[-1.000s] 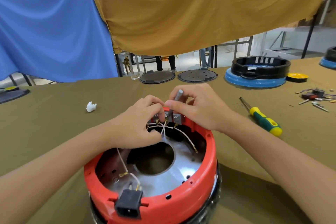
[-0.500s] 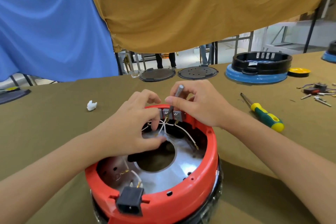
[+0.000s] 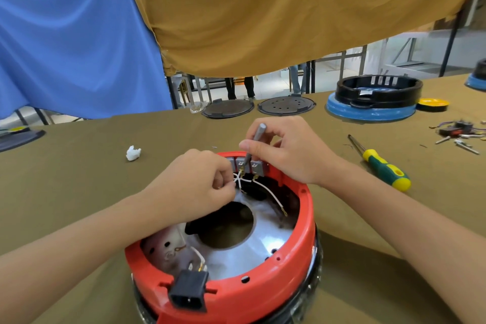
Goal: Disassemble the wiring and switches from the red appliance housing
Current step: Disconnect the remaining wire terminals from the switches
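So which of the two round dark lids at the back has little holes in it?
The right round lid, nearer the blue base, has holes; the left lid looks plain.

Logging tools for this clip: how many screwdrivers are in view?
2. A slim grey screwdriver is in the right hand, tip at the grey switches. A yellow-green screwdriver lies on the table, right of the housing.

Glossy red plastic housing, shiny metal plate, matt olive tablecloth.

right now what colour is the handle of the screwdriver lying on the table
Green and yellow handle, head view.
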